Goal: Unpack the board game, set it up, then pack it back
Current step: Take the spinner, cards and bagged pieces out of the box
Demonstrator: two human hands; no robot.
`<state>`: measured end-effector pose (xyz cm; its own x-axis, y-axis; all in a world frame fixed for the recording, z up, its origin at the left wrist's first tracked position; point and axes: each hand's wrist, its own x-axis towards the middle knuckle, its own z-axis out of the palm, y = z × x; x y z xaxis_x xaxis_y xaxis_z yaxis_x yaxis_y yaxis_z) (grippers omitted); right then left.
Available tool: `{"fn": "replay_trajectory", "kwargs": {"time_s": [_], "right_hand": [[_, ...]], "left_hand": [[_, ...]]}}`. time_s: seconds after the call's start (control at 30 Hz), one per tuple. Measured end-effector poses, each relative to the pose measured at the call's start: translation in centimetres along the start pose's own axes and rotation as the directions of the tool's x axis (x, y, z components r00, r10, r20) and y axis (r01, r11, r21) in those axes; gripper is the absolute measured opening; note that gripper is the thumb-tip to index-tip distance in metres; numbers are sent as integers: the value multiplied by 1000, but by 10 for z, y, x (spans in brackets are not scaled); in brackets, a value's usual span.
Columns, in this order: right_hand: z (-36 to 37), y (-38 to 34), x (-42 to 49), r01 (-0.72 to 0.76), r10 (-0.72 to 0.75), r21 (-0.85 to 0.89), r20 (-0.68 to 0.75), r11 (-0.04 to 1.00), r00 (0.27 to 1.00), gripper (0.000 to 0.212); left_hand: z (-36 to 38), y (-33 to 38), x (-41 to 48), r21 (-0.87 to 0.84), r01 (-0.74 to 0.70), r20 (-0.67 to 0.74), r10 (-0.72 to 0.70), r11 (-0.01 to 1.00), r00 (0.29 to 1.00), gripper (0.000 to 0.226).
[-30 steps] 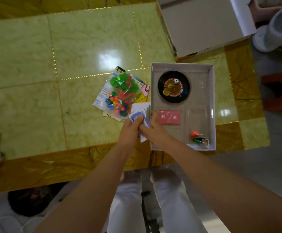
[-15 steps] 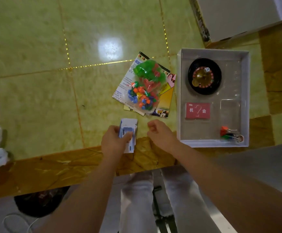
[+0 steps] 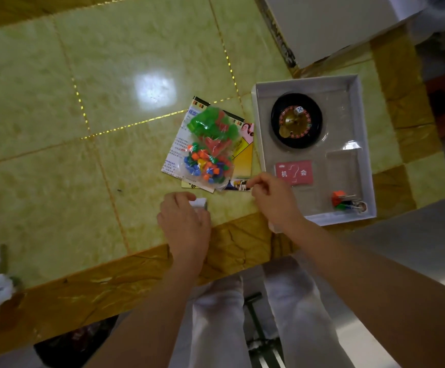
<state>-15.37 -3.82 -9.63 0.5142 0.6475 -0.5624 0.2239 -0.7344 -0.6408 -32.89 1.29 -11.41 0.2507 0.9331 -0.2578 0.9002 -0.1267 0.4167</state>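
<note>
While my left hand (image 3: 184, 224) curls over the card stack (image 3: 199, 202) near the edge of the table (image 3: 43, 102), I cannot tell whether my curled right hand (image 3: 272, 197) pinches anything beside the bag of pieces (image 3: 208, 150), with the box tray (image 3: 363, 139) holding the roulette wheel (image 3: 295, 120) to its right.

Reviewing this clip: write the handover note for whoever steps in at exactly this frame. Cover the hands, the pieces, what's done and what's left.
Left hand: holds a card stack down on the table, near its front edge.
Right hand: fingers curled beside the corner of the leaflet; whether it grips anything cannot be told.
Bag of coloured pieces lies on the leaflet.
In the tray: roulette wheel with a die on it, red card deck, a few small pieces.
Done: bag, leaflet and card stack are out.
Left: empty the tray, set up, repack.
</note>
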Motion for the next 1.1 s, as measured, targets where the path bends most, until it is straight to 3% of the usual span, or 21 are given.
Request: {"fn": "replay_trajectory", "kwargs": {"time_s": [0.1,0.23,0.37,0.47,0.57,0.73,0.97,1.1], "right_hand": [[-35,21,10,-189,186,-136,-33,972,982,18],[-70,52,18,-306,290,-161,-117,938,950,26],[-87,66,27,-324,323,-57,-39,944,946,37],[-86,71,31,-243,242,-94,-22,966,970,44],[-86,78,32,-178,164,-176,-94,968,982,30],[-92,84,35,-116,110,-166,-46,979,993,29],[-95,84,44,-117,120,-148,12,982,993,31],[-94,86,44,-73,70,-187,-21,980,997,36]], "left_hand": [[7,37,9,-55,-232,106,236,971,966,23],[21,99,22,-242,-272,300,339,931,892,20],[51,152,28,-100,-263,588,270,960,763,27],[73,165,29,20,-210,706,135,978,695,31],[76,170,30,24,-138,667,87,990,740,31],[73,175,26,50,-34,601,-2,998,799,32],[74,175,20,205,-227,492,100,952,865,19],[79,181,20,311,-384,522,181,869,833,23]]}}
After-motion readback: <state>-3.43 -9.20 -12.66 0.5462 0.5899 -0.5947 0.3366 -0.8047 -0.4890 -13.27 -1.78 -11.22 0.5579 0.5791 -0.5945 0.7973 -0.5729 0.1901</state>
